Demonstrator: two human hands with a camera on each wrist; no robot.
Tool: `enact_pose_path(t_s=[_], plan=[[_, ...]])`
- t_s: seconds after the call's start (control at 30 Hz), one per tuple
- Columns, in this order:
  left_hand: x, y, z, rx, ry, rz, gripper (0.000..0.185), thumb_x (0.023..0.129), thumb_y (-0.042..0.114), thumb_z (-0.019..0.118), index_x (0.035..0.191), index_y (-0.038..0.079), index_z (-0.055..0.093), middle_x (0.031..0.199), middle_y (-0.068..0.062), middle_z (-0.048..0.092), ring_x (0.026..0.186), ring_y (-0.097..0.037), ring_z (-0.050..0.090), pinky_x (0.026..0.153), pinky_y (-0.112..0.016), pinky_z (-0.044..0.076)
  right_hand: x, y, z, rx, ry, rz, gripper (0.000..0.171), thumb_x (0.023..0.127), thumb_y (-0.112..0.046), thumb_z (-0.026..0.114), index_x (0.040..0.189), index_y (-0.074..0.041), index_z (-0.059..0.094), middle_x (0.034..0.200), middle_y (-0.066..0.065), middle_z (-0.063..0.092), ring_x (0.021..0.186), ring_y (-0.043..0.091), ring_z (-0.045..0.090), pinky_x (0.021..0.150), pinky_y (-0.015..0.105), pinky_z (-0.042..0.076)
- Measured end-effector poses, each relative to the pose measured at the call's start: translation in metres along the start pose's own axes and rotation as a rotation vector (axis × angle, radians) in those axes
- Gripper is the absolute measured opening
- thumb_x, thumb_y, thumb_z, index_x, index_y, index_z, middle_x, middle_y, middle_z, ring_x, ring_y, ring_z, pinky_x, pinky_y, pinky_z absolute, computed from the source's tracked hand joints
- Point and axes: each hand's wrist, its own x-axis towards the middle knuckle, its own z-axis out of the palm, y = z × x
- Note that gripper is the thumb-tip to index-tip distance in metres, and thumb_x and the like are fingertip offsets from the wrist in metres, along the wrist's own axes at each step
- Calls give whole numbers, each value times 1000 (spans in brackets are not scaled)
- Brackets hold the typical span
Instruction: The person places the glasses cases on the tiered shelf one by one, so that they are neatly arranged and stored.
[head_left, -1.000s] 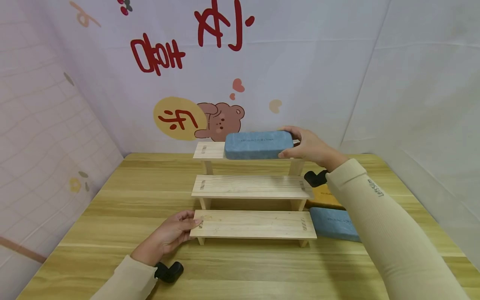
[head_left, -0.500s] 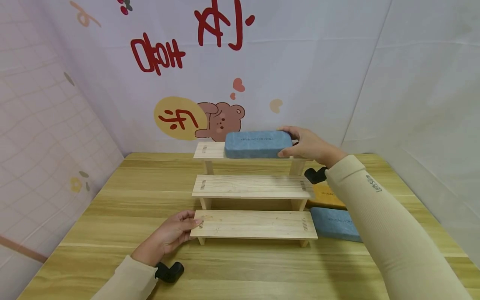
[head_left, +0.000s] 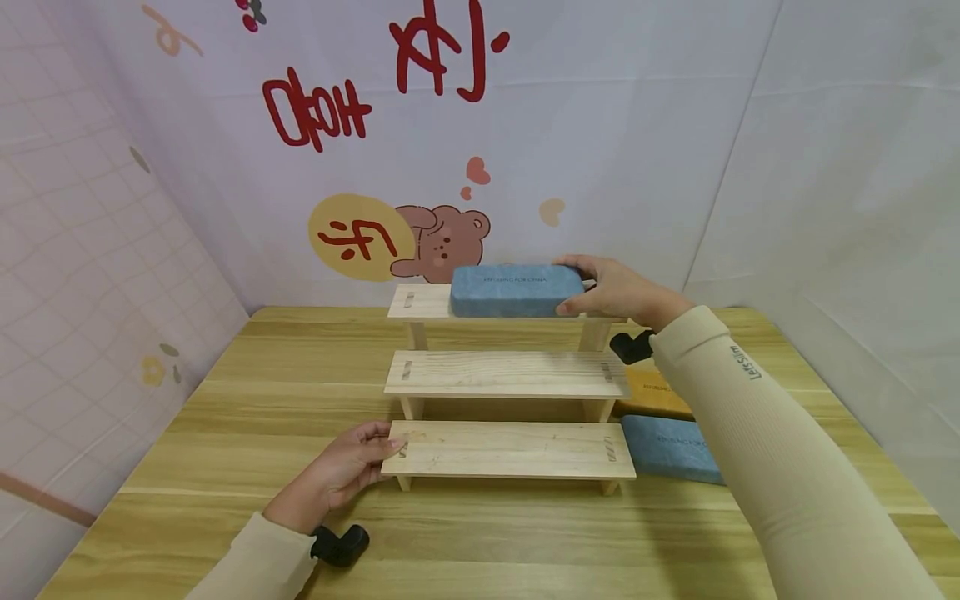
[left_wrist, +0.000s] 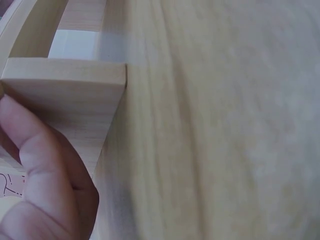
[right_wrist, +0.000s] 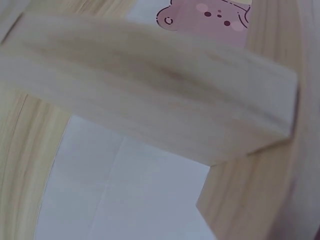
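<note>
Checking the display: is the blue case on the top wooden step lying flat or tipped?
Lying flat: the blue felt case rests lengthwise on the top wooden step, right hand gripping its end.

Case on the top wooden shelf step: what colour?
Blue, felt-like oblong case; clearest in the head view.
</note>
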Motion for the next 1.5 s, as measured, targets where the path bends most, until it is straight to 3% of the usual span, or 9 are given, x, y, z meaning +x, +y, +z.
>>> enact_pose_path(t_s=[0.2,0.47,0.67,0.83,0.93,1.03,1.17,1.3,1.5], plan=[[1,-1,0,-11,-7,2,47,96,10,59,132,-12,36,108,-7,60,92,-14,64,80,-30,54,0,0,-1,-30,-11,-5,83,84,-28,75,152,-21,28,136,14,44,110,28,49,89,44,44],[1,-2,-1,-10,-6,4,46,97,9,58,132,-11,37,108,-7,59,92,-14,64,80,-30,54,-6,1,-3,-69,10,-64,87,85,-29,75,154,-20,23,158,8,22,141,37,26,107,57,31],[1,-2,0,2,-1,-1,50,97,10,58,134,-12,34,111,-8,59,93,-14,64,81,-30,54,-24,5,-9,-45,164,-185,81,88,-24,73,153,-18,25,153,6,33,139,27,30,107,53,33],[1,-3,0,9,-4,-5,51,97,11,58,135,-12,33,112,-8,58,94,-14,64,81,-30,54,-45,12,-14,-27,298,-234,76,89,-20,71,152,-17,29,149,8,38,136,27,35,107,52,33],[1,-3,-1,4,3,-9,51,97,10,58,135,-12,33,112,-8,58,94,-14,64,81,-30,54,-60,17,-16,-25,362,-253,75,88,-15,71,151,-16,31,147,10,41,133,26,38,105,45,35],[1,-3,-1,2,8,-12,52,97,10,58,135,-12,33,112,-9,58,93,-14,64,80,-30,54,-76,24,-18,-14,415,-260,74,88,-12,71,151,-16,33,145,9,43,130,21,41,100,28,38],[1,-3,-1,-1,8,-14,52,96,10,59,135,-12,33,112,-9,59,94,-15,64,81,-31,54,-93,36,-21,30,463,-291,70,88,-4,69,149,-12,36,138,-1,49,124,8,44,91,13,39],[1,-3,-1,-6,6,-15,51,96,10,59,135,-12,34,112,-9,58,94,-15,64,81,-31,54,-108,53,-23,88,474,-342,69,88,3,65,149,-10,35,132,-12,50,119,1,45,89,12,40],[1,-2,0,-11,3,-16,52,96,10,59,136,-12,32,113,-10,58,94,-15,64,81,-31,54,-128,75,-24,236,456,-360,69,89,11,59,149,-10,35,133,-10,50,120,2,46,88,11,41]])
